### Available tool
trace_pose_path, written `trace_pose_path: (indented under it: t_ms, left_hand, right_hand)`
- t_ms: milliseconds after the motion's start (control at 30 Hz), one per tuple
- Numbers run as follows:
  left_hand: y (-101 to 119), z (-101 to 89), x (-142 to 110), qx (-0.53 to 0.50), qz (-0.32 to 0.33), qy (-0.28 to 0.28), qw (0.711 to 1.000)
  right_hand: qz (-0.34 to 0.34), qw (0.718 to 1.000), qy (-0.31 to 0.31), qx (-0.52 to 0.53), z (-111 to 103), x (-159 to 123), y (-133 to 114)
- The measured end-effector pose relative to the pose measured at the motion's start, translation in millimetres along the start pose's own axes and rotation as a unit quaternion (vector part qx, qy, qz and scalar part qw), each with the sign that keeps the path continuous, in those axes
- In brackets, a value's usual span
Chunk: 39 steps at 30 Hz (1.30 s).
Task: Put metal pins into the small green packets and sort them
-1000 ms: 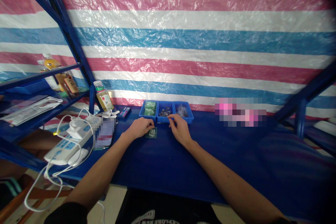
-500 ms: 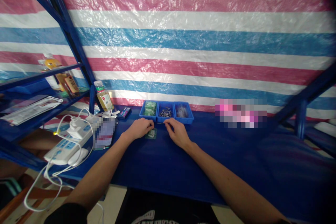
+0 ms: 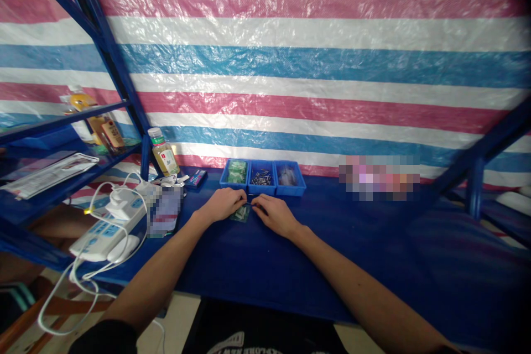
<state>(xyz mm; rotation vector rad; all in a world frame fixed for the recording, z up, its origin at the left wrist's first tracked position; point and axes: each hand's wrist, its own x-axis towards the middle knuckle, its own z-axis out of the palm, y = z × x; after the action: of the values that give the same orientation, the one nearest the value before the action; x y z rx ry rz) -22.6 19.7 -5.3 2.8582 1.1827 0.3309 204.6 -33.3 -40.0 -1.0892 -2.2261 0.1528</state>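
Observation:
My left hand [image 3: 226,204] is closed at the top edge of a small green see-through packet [image 3: 240,214], which has pale marks on it and hangs below the fingertips. My right hand [image 3: 276,213] is in a pinch just right of that packet, its fingertips nearly meeting the left ones. Something thin and small shows between the two hands, too small to name. Just beyond the hands stand three joined blue bins: the left bin [image 3: 224,181] has green packets, the middle bin [image 3: 261,190] small metal pieces like screws, the right bin [image 3: 301,183] clear plastic bags.
A white power strip [image 3: 93,239] with tangled cables lies at the left, beside a blurred phone-like item [image 3: 166,211]. Behind are a bottle [image 3: 165,157] and a small dark blue box [image 3: 194,178]. A pixelated pink object [image 3: 379,178] lies right. Blue frame posts flank the table [image 3: 265,271].
My right hand has moved from the front of the middle bin, left and toward me, to the packet. My left hand has shifted slightly right with the packet.

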Motion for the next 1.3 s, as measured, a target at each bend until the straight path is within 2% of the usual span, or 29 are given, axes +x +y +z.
trace_pose_path:
  t_ms: [267,500,733,933,1133,1300]
  left_hand:
    - [7,1.0,1,-0.001,0.012,0.008,1.000]
    - [6,6.1,2,0.001,0.019,-0.011,1.000]
    - [5,11.4,4,-0.014,0.023,-0.001,1.000]
    - [8,11.1,4,-0.032,0.023,0.021,0.999]
    - [14,5.0,3,-0.059,0.044,0.054,0.996]
    - [20,0.5,3,-0.106,0.063,0.113,0.986]
  right_hand:
    - [0.017,0.999,-0.021,-0.031,6,0,5]
    - [0.068,0.996,-0.030,-0.055,8,1,6]
    - [0.073,0.994,-0.046,-0.066,8,5,6]
    - [0.072,0.996,-0.013,-0.051,4,4,4]
    - [0.032,0.999,0.037,0.003,2,2,2]
    - [0.040,0.997,0.063,0.036,2,0,0]
